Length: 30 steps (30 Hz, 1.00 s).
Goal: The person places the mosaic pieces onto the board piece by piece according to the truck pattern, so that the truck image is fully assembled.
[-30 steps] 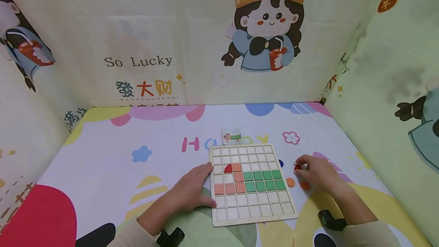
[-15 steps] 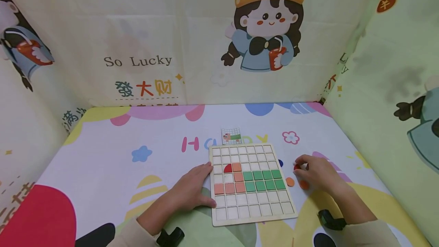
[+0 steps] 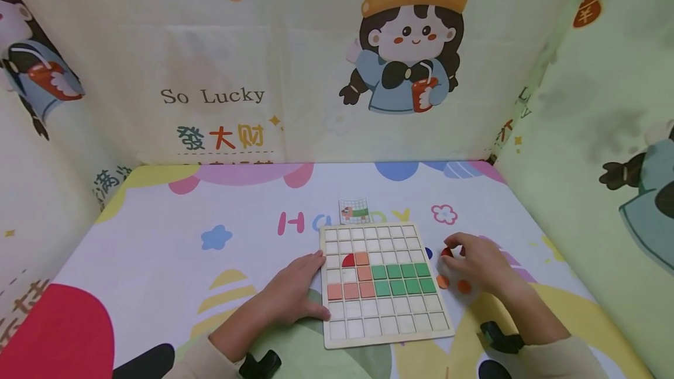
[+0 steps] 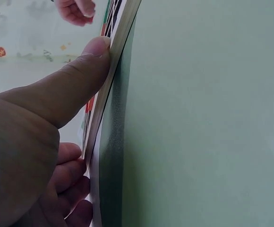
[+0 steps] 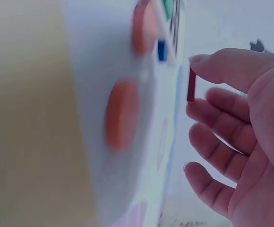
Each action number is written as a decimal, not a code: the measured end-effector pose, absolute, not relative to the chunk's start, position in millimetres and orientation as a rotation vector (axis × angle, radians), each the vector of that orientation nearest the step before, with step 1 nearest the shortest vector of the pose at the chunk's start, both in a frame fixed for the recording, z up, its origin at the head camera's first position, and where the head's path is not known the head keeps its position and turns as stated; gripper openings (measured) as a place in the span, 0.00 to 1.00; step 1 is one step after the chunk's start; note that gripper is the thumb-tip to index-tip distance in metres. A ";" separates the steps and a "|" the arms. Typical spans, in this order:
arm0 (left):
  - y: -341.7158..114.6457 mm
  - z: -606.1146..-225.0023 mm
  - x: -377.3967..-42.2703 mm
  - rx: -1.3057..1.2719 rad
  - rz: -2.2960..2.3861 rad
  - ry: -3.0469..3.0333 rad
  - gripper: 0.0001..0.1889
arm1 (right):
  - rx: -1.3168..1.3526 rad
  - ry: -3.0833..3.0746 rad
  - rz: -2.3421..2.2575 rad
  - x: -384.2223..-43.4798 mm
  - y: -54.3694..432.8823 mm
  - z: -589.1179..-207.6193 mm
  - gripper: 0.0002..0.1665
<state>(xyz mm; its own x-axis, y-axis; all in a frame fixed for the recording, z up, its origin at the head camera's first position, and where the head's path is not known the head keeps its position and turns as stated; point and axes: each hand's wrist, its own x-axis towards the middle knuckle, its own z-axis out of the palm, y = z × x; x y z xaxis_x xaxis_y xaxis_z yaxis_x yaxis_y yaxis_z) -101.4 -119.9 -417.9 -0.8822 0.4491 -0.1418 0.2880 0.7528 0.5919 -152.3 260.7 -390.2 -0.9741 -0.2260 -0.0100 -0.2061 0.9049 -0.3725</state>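
A pale wooden grid board (image 3: 357, 327) lies on the table. It holds several green square tiles (image 3: 394, 272), several salmon square tiles (image 3: 350, 291) and a red quarter-round tile (image 3: 348, 260). My left hand (image 3: 292, 291) rests at the board's left side, thumb and fingertips against the edge. Right of the board, my right hand (image 3: 481, 265) pinches a small red tile (image 5: 191, 85) between thumb and index finger. In the right wrist view that tile shows edge-on, and the other fingers are loosely bent.
Two orange round pieces, one farther right (image 3: 464, 286) and one at the board's edge (image 3: 442, 281), lie below the right hand. A dark blue piece (image 3: 429, 253) sits by the board's right edge. Behind the board is a small picture card (image 3: 355, 212). A printed cloth wall (image 3: 310, 75) stands at the back.
My right hand, pinching the red tile, has shifted slightly left and away from me, toward the board. The left hand stays at the board's edge, and the tiles on the board are unchanged.
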 end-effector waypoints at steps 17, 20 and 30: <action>-119.9 -419.8 -101.7 0.576 0.845 2.675 0.55 | -0.642 2.950 -0.735 -151.4 182.5 -380.5 0.17; -119.9 -420.1 -101.5 0.574 0.851 2.673 0.55 | -0.701 2.945 -0.738 -151.2 172.6 -381.0 0.15; -120.2 -419.7 -101.6 0.597 0.848 2.685 0.55 | -0.780 2.926 -0.670 -149.8 139.4 -383.3 0.14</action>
<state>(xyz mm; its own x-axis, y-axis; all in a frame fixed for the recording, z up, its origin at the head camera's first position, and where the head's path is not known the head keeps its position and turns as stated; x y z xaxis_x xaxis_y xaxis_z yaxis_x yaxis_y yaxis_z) -101.6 -120.2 -419.7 -0.8810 0.4569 -0.1229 0.3036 0.7450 0.5939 -149.8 139.4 -383.3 -0.8728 -0.4830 0.0703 -0.4654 0.7802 -0.4179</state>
